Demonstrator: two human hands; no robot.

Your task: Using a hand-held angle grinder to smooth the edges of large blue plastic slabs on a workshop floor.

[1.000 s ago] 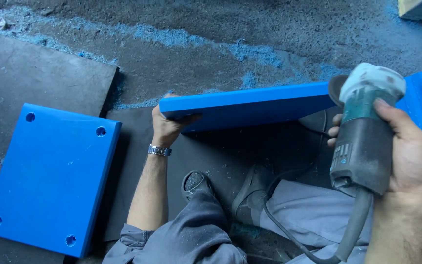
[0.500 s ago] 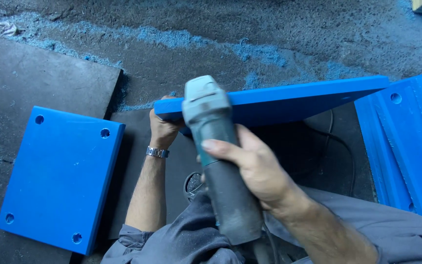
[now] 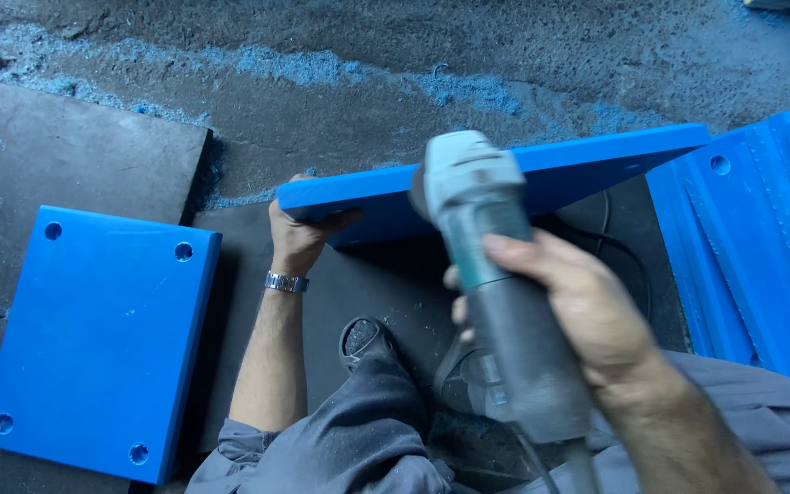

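Observation:
My left hand [image 3: 299, 236] grips the left end of a blue plastic slab [image 3: 587, 165] that stands tilted up on its edge over a black mat [image 3: 386, 284]. A metal watch sits on that wrist. My right hand [image 3: 587, 306] is wrapped around the grey body of an angle grinder [image 3: 491, 265], whose pale green head is held at the slab's upper edge near its middle. The disc itself is hidden behind the grinder's head. My grey trouser legs and a dark shoe [image 3: 363, 340] are below the slab.
A second blue slab [image 3: 98, 334] with corner holes lies flat at the left. Several grooved blue slabs [image 3: 761, 256] are stacked at the right. Blue shavings [image 3: 322, 69] cover the dark concrete floor beyond. A dark board [image 3: 57, 151] lies at the upper left. The grinder's cord [image 3: 601, 224] runs behind the slab.
My right hand has swung the grinder from the slab's right end to its middle. The left hand keeps its hold on the slab's left end.

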